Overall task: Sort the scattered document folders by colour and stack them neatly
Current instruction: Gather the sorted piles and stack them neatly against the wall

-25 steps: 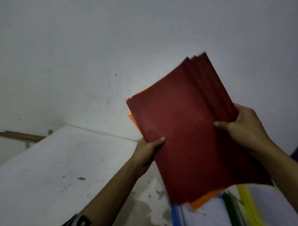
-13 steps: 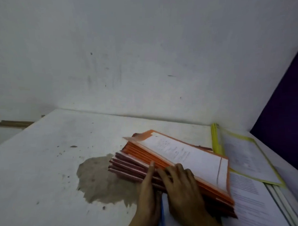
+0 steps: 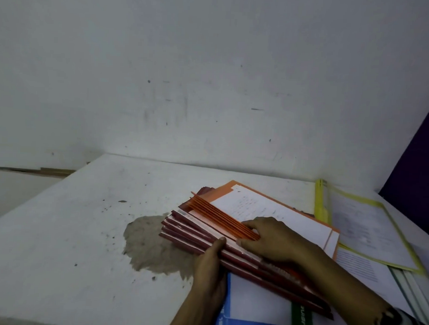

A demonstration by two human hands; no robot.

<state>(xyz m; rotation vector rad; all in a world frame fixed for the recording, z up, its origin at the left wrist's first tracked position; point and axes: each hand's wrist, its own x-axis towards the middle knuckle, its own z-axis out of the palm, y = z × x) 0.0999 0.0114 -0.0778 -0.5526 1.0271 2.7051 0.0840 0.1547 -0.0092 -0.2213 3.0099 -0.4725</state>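
Observation:
A slanted pile of folders lies on the white table [image 3: 84, 230]. Its lower part is dark red folders [image 3: 189, 232]; orange folders [image 3: 216, 212] lie fanned on top, the uppermost showing a white printed sheet [image 3: 267, 212]. My left hand [image 3: 211, 266] holds the near spine edge of the red folders, thumb on top. My right hand [image 3: 276, 240] rests on the pile, its fingertips at the spines of the orange folders. A yellow folder [image 3: 367, 216] lies to the right.
Blue-edged [image 3: 247, 319] and green-edged [image 3: 300, 321] folders and white sheets lie under and in front of the pile. A grey stain [image 3: 152, 243] marks the table left of it. The white wall stands behind; a dark purple surface [image 3: 417, 174] rises at the right.
One second ago both hands held the red folders up in the air. Now the pile lies on the table, and the orange folders have fanned out under my right fingers.

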